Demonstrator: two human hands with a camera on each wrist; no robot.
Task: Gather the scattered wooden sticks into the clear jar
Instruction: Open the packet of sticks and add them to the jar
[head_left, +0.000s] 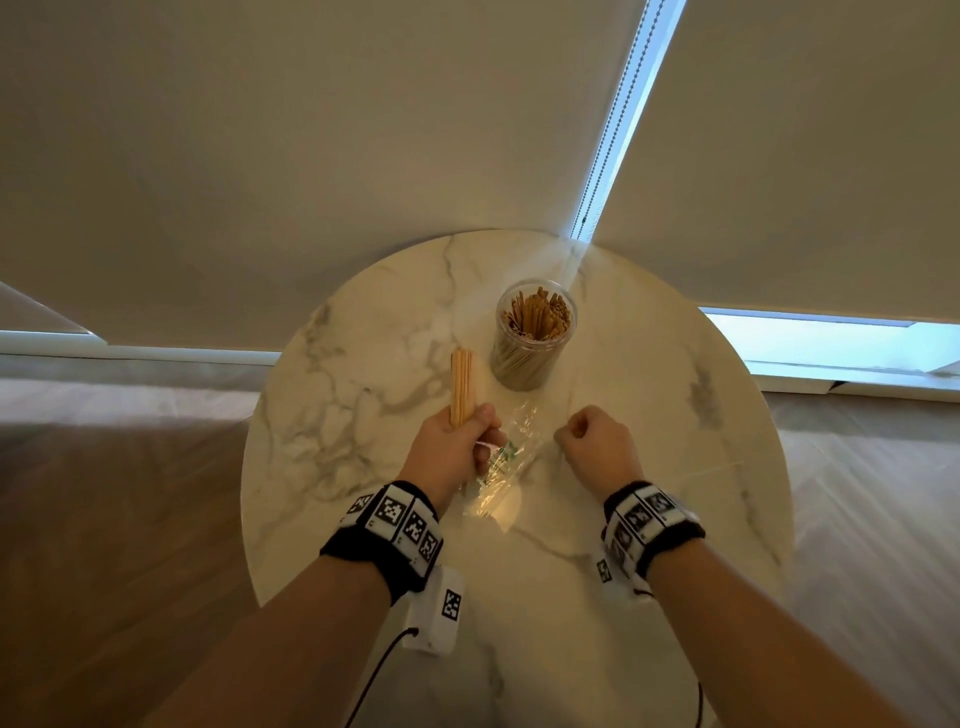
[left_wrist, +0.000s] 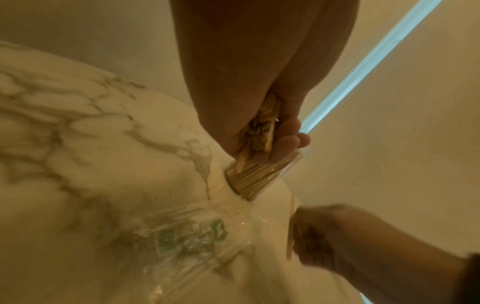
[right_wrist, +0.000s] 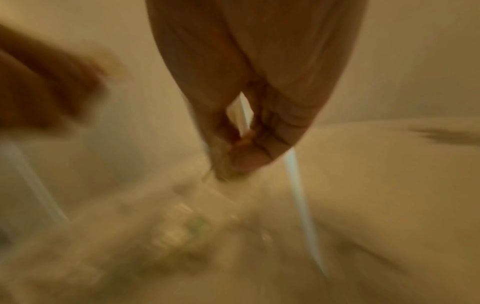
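Note:
A clear jar (head_left: 535, 338) packed with wooden sticks stands upright at the far middle of the round marble table (head_left: 363, 364). My left hand (head_left: 457, 436) grips a bundle of sticks (head_left: 461, 384) in its fist, upright, just left of and nearer than the jar. The left wrist view shows the bundle (left_wrist: 259, 131) between curled fingers, with the jar (left_wrist: 254, 176) behind. My right hand (head_left: 592, 441) is curled, right of the wrapper. In the left wrist view it (left_wrist: 337, 236) pinches a single thin stick (left_wrist: 289, 236). The right wrist view is blurred.
A crumpled clear plastic wrapper (head_left: 509, 457) with green print lies on the table between my hands. A faint thin stick (head_left: 711, 469) lies on the tabletop at the right. Window blinds hang behind the table, and floor surrounds it.

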